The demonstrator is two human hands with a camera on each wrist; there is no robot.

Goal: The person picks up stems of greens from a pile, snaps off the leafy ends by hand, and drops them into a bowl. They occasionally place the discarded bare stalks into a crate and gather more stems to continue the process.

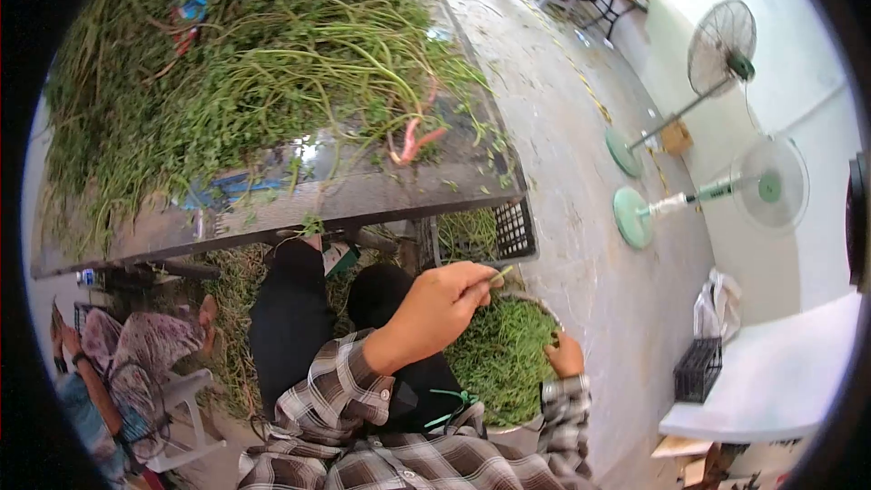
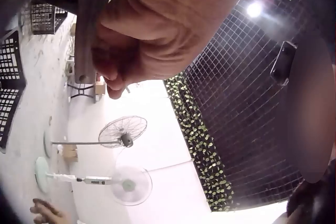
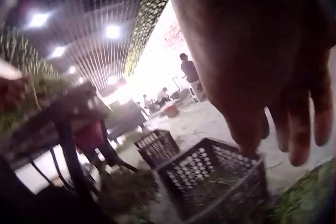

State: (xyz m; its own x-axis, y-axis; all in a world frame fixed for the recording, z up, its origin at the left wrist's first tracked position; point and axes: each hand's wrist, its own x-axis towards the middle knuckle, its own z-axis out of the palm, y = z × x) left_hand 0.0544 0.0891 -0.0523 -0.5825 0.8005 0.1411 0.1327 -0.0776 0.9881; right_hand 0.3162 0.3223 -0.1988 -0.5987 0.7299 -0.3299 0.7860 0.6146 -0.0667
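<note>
In the head view my left hand (image 1: 431, 308) pinches a short green stem piece (image 1: 502, 274) between thumb and forefinger, in front of the table edge. The left wrist view shows the same hand (image 2: 163, 29) with its fingers curled, the stem mostly hidden. Below and to the right, a round tub (image 1: 555, 308) is heaped with cut leafy greens (image 1: 504, 358). My right hand (image 1: 567, 356) is at the tub's right side. In the right wrist view, the right hand's fingers (image 3: 299, 134) hang down loosely, apart, with greens (image 3: 310, 198) below them.
A dark table (image 1: 363, 195) bears a large pile of leafy stems (image 1: 272, 82) and a pink tie (image 1: 413, 141). A black crate (image 1: 515, 229) stands beneath its corner. Two standing fans (image 1: 721, 45) are at the right. Another person (image 1: 100, 390) sits at the left.
</note>
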